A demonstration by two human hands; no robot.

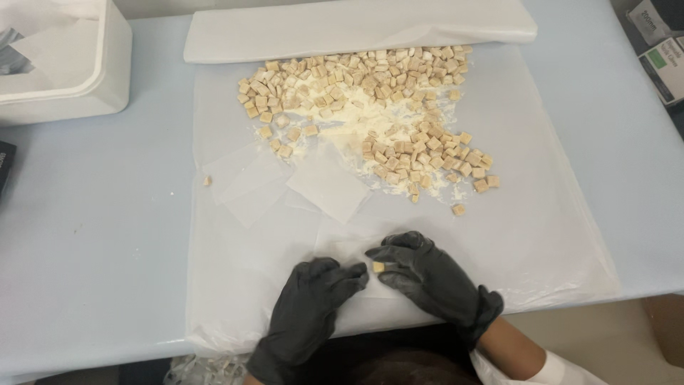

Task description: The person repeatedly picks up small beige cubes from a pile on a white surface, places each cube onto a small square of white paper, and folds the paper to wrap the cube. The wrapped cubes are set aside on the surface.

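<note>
One small tan cube (378,267) sits pinched in the right hand (427,274) grip, near edge of the clear plastic sheet (556,235) on the counter (92,235); left hand (310,303) grip rests curled, holding nothing. It looks light, powdery, crumbly: hold opposite flat faces gently.

Both hands — left grip (308,308), right grip (427,274) — wear black gloves; white sleeve.
</note>
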